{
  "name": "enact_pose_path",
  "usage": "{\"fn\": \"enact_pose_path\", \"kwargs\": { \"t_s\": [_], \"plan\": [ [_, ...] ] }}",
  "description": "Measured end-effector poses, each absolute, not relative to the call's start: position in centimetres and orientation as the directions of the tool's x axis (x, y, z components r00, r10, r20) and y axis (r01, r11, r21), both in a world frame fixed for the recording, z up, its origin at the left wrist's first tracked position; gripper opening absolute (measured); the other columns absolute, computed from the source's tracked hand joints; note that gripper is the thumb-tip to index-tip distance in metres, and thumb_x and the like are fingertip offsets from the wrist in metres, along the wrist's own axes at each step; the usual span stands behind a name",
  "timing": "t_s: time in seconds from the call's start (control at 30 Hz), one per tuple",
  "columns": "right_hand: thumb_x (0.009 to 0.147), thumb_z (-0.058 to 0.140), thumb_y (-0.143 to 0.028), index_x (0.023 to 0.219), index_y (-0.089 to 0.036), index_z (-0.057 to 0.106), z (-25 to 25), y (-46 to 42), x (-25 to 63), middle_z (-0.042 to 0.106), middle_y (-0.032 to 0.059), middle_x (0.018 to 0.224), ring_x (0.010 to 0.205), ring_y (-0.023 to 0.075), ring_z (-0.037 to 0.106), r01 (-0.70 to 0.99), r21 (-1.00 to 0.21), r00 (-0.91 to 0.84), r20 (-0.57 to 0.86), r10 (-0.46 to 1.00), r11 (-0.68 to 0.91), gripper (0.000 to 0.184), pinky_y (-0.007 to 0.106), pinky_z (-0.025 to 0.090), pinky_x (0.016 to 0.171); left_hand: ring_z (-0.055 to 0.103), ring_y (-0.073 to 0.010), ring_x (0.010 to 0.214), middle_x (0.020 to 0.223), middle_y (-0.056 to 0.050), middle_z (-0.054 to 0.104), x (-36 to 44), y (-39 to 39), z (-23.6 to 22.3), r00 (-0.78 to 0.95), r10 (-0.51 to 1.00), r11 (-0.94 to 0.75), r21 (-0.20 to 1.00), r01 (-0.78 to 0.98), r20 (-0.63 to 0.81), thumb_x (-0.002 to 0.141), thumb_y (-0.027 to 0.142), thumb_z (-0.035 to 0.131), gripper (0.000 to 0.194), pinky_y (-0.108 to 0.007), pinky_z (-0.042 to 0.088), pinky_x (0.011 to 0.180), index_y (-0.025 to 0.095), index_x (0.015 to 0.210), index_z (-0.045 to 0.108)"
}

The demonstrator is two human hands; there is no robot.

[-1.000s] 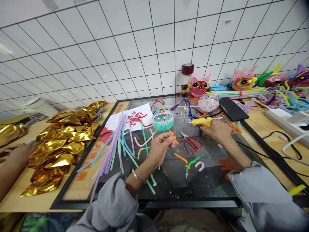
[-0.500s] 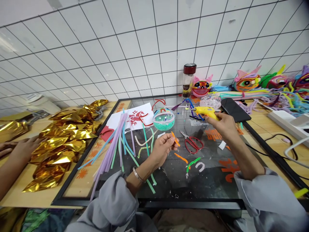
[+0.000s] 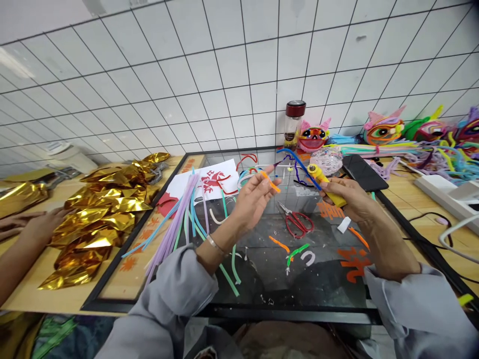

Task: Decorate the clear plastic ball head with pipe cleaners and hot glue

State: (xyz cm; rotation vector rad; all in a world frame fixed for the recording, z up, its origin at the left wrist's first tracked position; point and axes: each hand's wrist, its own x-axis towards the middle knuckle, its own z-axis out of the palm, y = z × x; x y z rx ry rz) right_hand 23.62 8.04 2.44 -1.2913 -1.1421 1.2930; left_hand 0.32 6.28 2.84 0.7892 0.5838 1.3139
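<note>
My left hand [image 3: 256,197] is raised over the dark glass board [image 3: 258,294], pinching a short fuzzy orange pipe cleaner [image 3: 271,182] at its fingertips. My right hand [image 3: 346,197] is closed around a yellow glue gun [image 3: 318,173], its round end tilted up and left. A blue strip [image 3: 299,162] runs up to the gun; I cannot tell whether it touches my fingers. Below and between the hands lie red-handled scissors [image 3: 299,223], an orange piece [image 3: 279,243], a green piece [image 3: 297,255] and a white curl [image 3: 308,258]. Behind my left hand, the clear green ball is mostly hidden.
Lilac and green pipe cleaners [image 3: 175,224] lie left over white paper [image 3: 187,182]. Gold foil [image 3: 101,214] sits farther left beside another person's hands [image 3: 41,227]. A lidded bottle [image 3: 295,124], phone [image 3: 364,172], power strip [image 3: 449,187] and colourful animal heads [image 3: 383,127] stand at back right.
My right hand has turned the glue gun, so it no longer points left, and drawn it slightly down. My left hand has risen with the orange pipe cleaner, its fingers straighter, now covering the ball.
</note>
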Motion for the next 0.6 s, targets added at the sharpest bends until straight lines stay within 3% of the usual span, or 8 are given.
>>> {"fn": "enact_pose_path", "kwargs": {
  "t_s": [0.1, 0.23, 0.37, 0.47, 0.53, 0.6],
  "plan": [
    [0.051, 0.081, -0.038, 0.059, -0.017, 0.064, 2.3, 8.1, 23.8, 0.058, 0.0005, 0.055, 0.046, 0.0076, 0.045, 0.016, -0.995, -0.007, -0.1, 0.995, -0.1, 0.028, 0.022, 0.032, 0.044, 0.065, -0.013, 0.091, 0.119, -0.005, 0.065, 1.7, 7.9, 3.8, 0.328, 0.942, 0.27, 0.73, -0.628, -0.066, 0.077, 0.019, 0.074, 0.015, -0.025, 0.047, 0.078, 0.016, 0.083, 0.061],
    [0.049, 0.083, -0.036, 0.057, -0.016, 0.064, 1.9, 8.3, 23.8, 0.058, 0.0014, 0.055, 0.048, 0.0082, 0.046, 0.061, -0.993, 0.005, -0.097, 0.995, -0.098, 0.028, 0.022, 0.032, 0.042, 0.061, -0.008, 0.074, 0.102, -0.003, 0.068, 3.6, 9.7, 4.1, 0.38, 0.923, 0.32, 0.67, -0.67, -0.061, 0.084, 0.014, 0.066, 0.005, -0.02, 0.043, 0.063, 0.015, 0.083, 0.062],
    [0.052, 0.08, -0.035, 0.058, -0.016, 0.063, 1.7, 8.5, 23.8, 0.055, -0.0003, 0.054, 0.045, 0.0071, 0.043, -0.021, -0.998, 0.079, -0.061, 0.995, -0.059, 0.026, 0.022, 0.03, 0.04, 0.055, -0.0038, 0.064, 0.077, 0.0, 0.062, 4.5, 10.4, 4.6, 0.26, 0.961, 0.263, 0.601, -0.755, -0.095, 0.089, 0.007, 0.057, 0.016, -0.016, 0.042, 0.063, 0.011, 0.074, 0.059],
    [0.054, 0.076, -0.035, 0.061, -0.017, 0.063, 2.0, 8.8, 24.2, 0.052, -0.0017, 0.055, 0.046, 0.0073, 0.042, -0.176, -0.983, 0.288, -0.001, 0.958, 0.052, 0.024, 0.022, 0.029, 0.039, 0.055, -0.0031, 0.065, 0.074, 0.001, 0.06, 4.8, 10.2, 4.7, 0.121, 0.985, 0.171, 0.582, -0.795, -0.124, 0.09, 0.005, 0.053, 0.019, -0.016, 0.042, 0.065, 0.011, 0.073, 0.058],
    [0.055, 0.076, -0.035, 0.063, -0.019, 0.062, 2.2, 8.9, 24.4, 0.05, -0.0028, 0.053, 0.045, 0.0082, 0.042, -0.198, -0.968, 0.415, 0.058, 0.908, 0.153, 0.023, 0.022, 0.028, 0.039, 0.057, -0.0029, 0.067, 0.075, 0.001, 0.061, 5.0, 10.3, 4.5, 0.071, 0.992, 0.12, 0.609, -0.784, -0.103, 0.09, 0.004, 0.054, 0.018, -0.015, 0.043, 0.067, 0.012, 0.074, 0.058],
    [0.058, 0.076, -0.035, 0.063, -0.021, 0.059, 2.3, 8.9, 24.5, 0.048, -0.0034, 0.051, 0.045, 0.009, 0.04, -0.134, -0.965, 0.47, 0.137, 0.872, 0.224, 0.023, 0.024, 0.026, 0.039, 0.058, -0.0039, 0.068, 0.075, 0.0, 0.063, 5.5, 10.6, 3.9, 0.137, 0.989, 0.142, 0.695, -0.705, -0.063, 0.088, 0.003, 0.056, 0.015, -0.017, 0.046, 0.071, 0.011, 0.075, 0.059]
  ]
}}
